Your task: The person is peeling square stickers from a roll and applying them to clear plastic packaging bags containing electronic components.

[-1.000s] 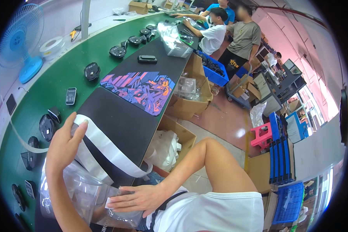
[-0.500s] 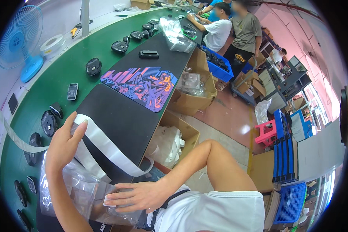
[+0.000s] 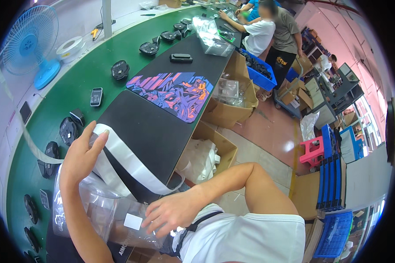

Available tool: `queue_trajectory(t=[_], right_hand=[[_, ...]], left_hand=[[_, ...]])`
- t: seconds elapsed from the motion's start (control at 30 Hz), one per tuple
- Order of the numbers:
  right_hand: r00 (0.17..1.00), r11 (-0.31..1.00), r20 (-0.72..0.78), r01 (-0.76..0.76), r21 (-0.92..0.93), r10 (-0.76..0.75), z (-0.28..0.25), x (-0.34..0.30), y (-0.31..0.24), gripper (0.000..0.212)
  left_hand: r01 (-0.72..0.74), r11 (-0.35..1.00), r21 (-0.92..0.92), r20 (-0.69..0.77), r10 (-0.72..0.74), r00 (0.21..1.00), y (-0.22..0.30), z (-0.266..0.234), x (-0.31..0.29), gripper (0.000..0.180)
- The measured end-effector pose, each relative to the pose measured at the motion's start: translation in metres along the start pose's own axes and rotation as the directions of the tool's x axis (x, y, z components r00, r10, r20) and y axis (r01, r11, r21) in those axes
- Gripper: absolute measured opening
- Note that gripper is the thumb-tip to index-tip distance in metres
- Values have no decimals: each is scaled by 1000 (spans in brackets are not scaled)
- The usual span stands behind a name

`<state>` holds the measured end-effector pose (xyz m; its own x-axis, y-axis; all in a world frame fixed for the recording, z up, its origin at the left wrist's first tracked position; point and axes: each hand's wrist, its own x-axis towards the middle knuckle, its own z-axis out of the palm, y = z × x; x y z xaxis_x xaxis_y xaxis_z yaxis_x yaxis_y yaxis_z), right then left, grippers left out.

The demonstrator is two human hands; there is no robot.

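A long white label strip [image 3: 134,163] loops over my left hand [image 3: 84,151], whose thumb and fingers close on it at the bend. One end of the strip trails left across the green bench, and another part curls down past the mat's edge. Clear plastic bags [image 3: 90,206] lie under my left forearm, at the near end of the black mat. On the plastic sits a small white square label [image 3: 132,222], lying flat. My right hand [image 3: 175,212] is open just right of the label, fingers apart and fingertips close to its edge.
Black computer mice [image 3: 68,130] and small devices line the green bench [image 3: 81,83]. A colourful mouse pad [image 3: 171,94] lies on the black mat [image 3: 131,122]. Cardboard boxes [image 3: 226,151] stand beside the bench. A blue fan [image 3: 46,74] is at far left; people work beyond.
My right hand has slid off the white label and moved right, leaving the label uncovered on the plastic. My left hand still grips the strip. The whole view has shifted slightly.
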<state>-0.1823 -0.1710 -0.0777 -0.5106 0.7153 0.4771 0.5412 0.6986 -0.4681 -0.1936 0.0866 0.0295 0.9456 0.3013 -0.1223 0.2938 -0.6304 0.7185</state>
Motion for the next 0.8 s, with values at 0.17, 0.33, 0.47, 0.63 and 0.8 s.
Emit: queue_trajectory(t=[0.17, 0.33, 0.47, 0.63, 0.8], right_hand=[[899, 973, -394, -227, -46, 191, 1, 21, 3, 40], [770, 942, -548, -310, 126, 327, 8, 49, 14, 59], [688, 908, -594, -348, 233, 417, 8, 66, 24, 92], [604, 769, -477, -458, 447, 638, -7, 70, 21, 114], [530, 678, -426, -517, 523, 733, -9, 72, 27, 96]], left_hand=[[-25, 1000, -14, 2, 25, 1000, -2, -1, -1, 74], [-36, 998, -55, -14, 36, 999, 3, -1, -2, 73], [-51, 997, -57, -17, 50, 999, -2, 0, -3, 72], [-128, 979, -160, -94, 114, 989, 20, -5, -6, 65], [-264, 921, -286, -141, 232, 963, 48, -3, -18, 59]])
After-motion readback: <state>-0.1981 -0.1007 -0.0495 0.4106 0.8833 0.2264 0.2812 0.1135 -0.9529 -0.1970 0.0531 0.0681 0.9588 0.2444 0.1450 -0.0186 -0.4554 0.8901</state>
